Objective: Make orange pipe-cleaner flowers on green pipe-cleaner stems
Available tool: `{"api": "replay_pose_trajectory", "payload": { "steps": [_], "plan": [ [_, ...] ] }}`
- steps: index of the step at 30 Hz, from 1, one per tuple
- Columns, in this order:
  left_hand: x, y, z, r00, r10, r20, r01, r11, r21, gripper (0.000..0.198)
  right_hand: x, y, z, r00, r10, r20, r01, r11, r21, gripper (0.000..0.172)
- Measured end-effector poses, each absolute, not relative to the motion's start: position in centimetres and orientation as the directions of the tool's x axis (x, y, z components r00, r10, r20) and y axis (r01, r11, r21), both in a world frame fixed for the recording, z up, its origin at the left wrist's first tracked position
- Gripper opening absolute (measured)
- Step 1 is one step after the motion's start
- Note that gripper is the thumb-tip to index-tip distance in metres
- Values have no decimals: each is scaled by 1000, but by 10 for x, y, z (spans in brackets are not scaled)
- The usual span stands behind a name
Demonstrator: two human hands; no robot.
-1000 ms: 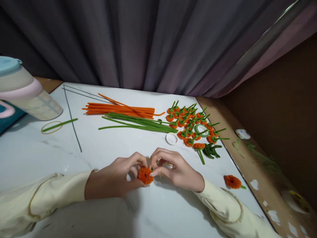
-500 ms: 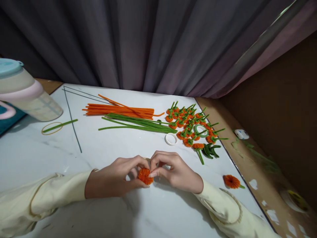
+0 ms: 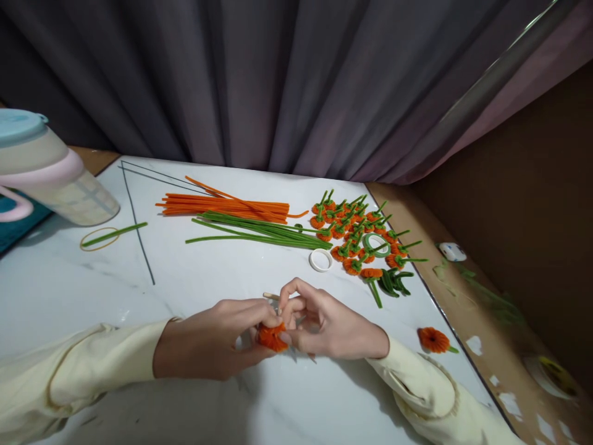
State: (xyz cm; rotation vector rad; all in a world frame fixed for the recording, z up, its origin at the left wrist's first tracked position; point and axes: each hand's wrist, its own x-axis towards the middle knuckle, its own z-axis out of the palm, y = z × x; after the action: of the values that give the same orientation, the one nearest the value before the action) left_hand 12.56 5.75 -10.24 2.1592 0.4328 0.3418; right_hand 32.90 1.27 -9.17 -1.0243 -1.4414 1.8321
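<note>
Two hands: left hand (image 3: 208, 343) and right hand (image 3: 331, 324); one orange coil (image 3: 271, 337) between them; one wooden stick (image 3: 271, 296); one loose orange flower (image 3: 434, 340); two tape rings, white ring (image 3: 320, 259) and green ring (image 3: 375, 243); one rubber band (image 3: 96, 240); one bottle (image 3: 50, 176); stemmed flowers (image 3: 356, 238) too clustered to count.

orange stems (image 3: 227, 205), green stems (image 3: 259, 232), white ring (image 3: 320, 260) (nr finished flowers (image 3: 356, 235)), jug (image 3: 50, 176)

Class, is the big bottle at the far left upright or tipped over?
Tipped: the bottle leans sideways, its blue lid pointing left.
</note>
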Motion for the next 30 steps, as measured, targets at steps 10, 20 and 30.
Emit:
{"api": "replay_pose_trajectory", "payload": {
  "steps": [10, 20, 30],
  "plan": [
    [127, 60, -102, 883, 467, 43, 258, -560, 787, 6, 332, 20, -99, -506, 823, -257, -146, -375, -916, 38],
    [128, 63, -113, 718, 685, 126, 399, -553, 731, 19, 329, 17, -86, -275, 916, -293, 67, -286, -956, 39],
    [137, 64, -96, 704, 708, -55, 340, -269, 901, 17, 319, 4, -95, -111, 993, 47, 374, 86, -923, 15]
  ]
}}
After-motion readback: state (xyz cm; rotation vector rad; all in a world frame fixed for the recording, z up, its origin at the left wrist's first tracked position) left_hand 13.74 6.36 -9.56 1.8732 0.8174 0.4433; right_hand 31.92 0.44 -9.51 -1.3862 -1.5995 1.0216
